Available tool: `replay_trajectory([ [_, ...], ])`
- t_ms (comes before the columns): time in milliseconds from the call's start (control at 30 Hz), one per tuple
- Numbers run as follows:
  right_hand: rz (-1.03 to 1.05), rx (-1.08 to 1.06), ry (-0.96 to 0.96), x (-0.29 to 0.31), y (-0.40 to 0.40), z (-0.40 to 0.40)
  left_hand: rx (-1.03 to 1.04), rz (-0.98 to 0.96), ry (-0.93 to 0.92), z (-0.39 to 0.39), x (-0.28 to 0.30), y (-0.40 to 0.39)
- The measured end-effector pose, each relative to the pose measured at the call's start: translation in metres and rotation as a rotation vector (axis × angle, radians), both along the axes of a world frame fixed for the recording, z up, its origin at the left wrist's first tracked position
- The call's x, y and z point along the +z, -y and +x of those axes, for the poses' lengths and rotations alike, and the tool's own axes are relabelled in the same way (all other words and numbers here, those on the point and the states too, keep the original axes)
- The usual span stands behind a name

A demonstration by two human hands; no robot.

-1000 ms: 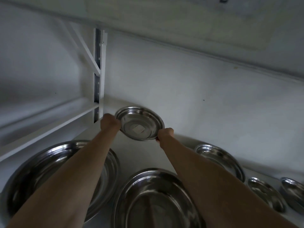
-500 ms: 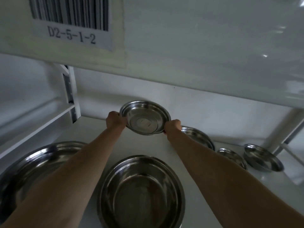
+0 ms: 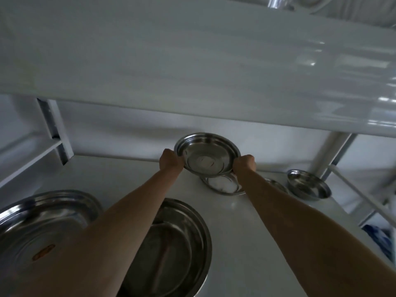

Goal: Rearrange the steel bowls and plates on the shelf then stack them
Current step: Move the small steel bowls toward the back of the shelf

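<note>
A small steel plate (image 3: 206, 154) hangs tilted toward me above the white shelf (image 3: 240, 221). My left hand (image 3: 170, 160) grips its left rim and my right hand (image 3: 244, 165) grips its right rim. Directly below it lies another steel plate (image 3: 222, 185), partly hidden by the held one and my right arm. A small plate (image 3: 276, 184) peeks out behind my right forearm, and a steel bowl (image 3: 308, 187) stands to its right. Two large steel bowls sit near me: one at the left (image 3: 40, 219), one in the middle (image 3: 177, 245), both partly covered by my arms.
The upper shelf board (image 3: 192, 67) hangs low over the work area. A white upright post (image 3: 54, 129) stands at the back left, another post (image 3: 327, 155) at the back right. Something blue (image 3: 379, 241) lies beyond the shelf's right edge.
Both hands have carried the small plate to the right, so it now hangs over the plate lying at the back. The camera has also swung right.
</note>
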State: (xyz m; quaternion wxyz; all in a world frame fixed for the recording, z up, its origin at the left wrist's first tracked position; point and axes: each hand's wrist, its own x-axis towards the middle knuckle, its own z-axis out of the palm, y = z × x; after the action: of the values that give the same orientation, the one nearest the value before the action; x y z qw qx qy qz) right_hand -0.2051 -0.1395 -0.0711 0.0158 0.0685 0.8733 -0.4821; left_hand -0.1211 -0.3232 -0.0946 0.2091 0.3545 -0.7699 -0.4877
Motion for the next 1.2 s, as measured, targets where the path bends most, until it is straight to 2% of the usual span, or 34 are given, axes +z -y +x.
replay_trajectory([
  [267, 0.163, -0.004, -0.028, -0.023, -0.040, -0.025, -0.044, -0.063, 0.055, -0.042, -0.023, -0.038],
  [933, 0.409, 0.041, -0.044, -0.073, -0.065, -0.050, -0.031, -0.127, 0.181, -0.061, -0.071, -0.070],
  [1200, 0.460, 0.081, -0.094, -0.085, -0.065, -0.055, -0.020, -0.090, 0.097, -0.060, -0.080, -0.067],
])
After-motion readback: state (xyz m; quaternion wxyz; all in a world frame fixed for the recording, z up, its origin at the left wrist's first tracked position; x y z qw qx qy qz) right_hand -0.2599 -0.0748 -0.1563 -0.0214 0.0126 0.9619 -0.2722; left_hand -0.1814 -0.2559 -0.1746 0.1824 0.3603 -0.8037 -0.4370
